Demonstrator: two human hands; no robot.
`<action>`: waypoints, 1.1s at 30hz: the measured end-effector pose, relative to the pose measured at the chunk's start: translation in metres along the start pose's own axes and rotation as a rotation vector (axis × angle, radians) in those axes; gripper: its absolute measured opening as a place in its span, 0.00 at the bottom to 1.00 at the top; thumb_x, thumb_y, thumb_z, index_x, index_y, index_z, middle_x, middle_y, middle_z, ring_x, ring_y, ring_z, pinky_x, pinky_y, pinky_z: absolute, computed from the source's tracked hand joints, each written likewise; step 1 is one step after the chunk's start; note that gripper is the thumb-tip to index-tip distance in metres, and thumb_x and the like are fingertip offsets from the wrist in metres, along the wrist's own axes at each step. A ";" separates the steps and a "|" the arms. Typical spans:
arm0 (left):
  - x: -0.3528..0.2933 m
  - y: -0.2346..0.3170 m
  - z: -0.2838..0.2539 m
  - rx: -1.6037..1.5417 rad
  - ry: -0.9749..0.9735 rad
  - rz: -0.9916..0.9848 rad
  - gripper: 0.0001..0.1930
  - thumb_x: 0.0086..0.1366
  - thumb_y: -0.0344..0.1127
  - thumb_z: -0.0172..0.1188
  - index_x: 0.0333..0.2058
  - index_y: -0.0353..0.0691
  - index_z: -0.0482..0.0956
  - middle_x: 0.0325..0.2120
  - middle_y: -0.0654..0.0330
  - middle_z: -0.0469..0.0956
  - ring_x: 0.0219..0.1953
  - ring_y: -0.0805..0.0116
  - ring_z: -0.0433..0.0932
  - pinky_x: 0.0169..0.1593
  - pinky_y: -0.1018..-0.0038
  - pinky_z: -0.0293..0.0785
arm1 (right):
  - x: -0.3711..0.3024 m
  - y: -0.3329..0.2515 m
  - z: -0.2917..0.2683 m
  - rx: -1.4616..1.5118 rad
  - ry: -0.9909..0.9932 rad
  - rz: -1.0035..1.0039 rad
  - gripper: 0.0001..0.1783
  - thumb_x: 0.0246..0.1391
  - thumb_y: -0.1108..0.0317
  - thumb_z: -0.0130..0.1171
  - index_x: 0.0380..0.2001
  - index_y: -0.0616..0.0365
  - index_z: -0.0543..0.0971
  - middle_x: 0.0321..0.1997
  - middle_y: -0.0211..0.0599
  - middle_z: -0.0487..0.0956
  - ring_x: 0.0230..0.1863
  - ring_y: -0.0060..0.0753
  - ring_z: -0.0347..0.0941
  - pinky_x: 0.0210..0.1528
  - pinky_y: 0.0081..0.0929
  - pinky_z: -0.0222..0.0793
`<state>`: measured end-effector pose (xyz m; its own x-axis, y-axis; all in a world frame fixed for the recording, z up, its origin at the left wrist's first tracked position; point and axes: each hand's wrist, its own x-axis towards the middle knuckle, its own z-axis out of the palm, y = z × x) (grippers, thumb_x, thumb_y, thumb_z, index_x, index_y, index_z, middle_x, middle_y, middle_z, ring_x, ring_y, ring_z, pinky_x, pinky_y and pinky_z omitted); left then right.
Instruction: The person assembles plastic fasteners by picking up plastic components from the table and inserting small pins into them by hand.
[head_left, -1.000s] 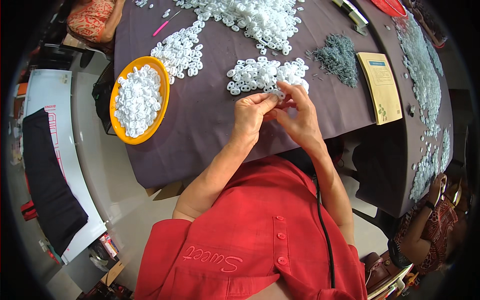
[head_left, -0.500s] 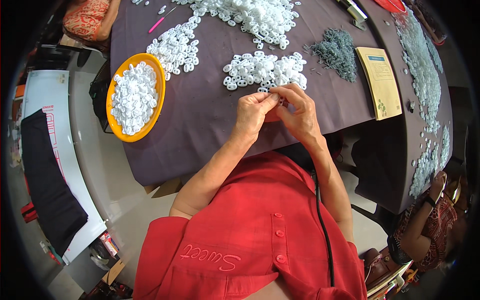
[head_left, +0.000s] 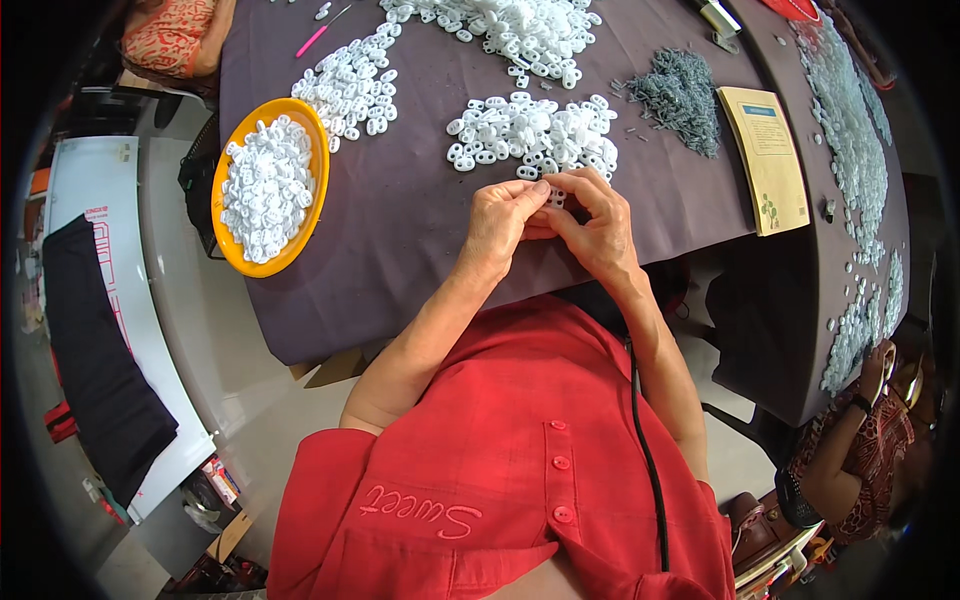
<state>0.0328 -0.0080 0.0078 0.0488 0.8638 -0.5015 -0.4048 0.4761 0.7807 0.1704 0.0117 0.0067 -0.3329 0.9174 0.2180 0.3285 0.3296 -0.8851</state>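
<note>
My left hand [head_left: 500, 222] and my right hand [head_left: 598, 222] meet near the table's front edge, thumbs and forefingers pinched close together. A small white plastic piece with two holes [head_left: 557, 198] shows between the fingers of my right hand. What the left fingertips pinch is mostly hidden, though they press against the same spot. Just beyond my fingertips lies a small heap of white two-hole pieces [head_left: 530, 132]. To its right is a pile of small grey, thin pieces [head_left: 677, 100], too fine to name.
An orange oval basin [head_left: 322, 190] full of white pieces stands at left. Larger white heaps [head_left: 520, 35] lie farther back, near a pink-handled hook [head_left: 318, 35]. A tan booklet [head_left: 765, 165] lies right. Co-workers sit at the far left [head_left: 175, 40] and lower right [head_left: 860, 450].
My hands stay almost in place while the fingers shift. The white piece between them now shows more plainly, and the left fingers have curled beneath it. The view has moved slightly.
</note>
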 end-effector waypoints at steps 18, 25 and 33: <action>0.005 -0.016 -0.007 0.059 0.020 0.167 0.09 0.60 0.31 0.54 0.29 0.29 0.78 0.20 0.63 0.76 0.21 0.79 0.73 0.24 0.83 0.73 | -0.004 0.013 0.004 -0.088 0.034 -0.145 0.14 0.38 0.76 0.59 0.33 0.62 0.77 0.31 0.39 0.76 0.31 0.35 0.74 0.33 0.25 0.70; 0.005 -0.012 -0.012 0.131 -0.063 0.115 0.10 0.62 0.31 0.52 0.33 0.29 0.77 0.26 0.56 0.77 0.27 0.70 0.78 0.32 0.76 0.78 | -0.004 0.017 0.006 -0.110 0.064 -0.202 0.13 0.36 0.76 0.59 0.31 0.61 0.76 0.29 0.38 0.75 0.29 0.39 0.73 0.31 0.29 0.70; 0.002 -0.009 -0.013 0.144 -0.075 0.089 0.10 0.62 0.31 0.51 0.34 0.28 0.77 0.27 0.56 0.77 0.28 0.70 0.78 0.32 0.76 0.78 | -0.005 0.019 0.007 -0.133 0.044 -0.234 0.12 0.38 0.77 0.57 0.32 0.62 0.76 0.29 0.39 0.75 0.28 0.38 0.72 0.31 0.28 0.69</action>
<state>0.0242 -0.0129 -0.0046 0.0884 0.9110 -0.4028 -0.2761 0.4110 0.8688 0.1721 0.0119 -0.0136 -0.3758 0.8205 0.4307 0.3611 0.5577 -0.7474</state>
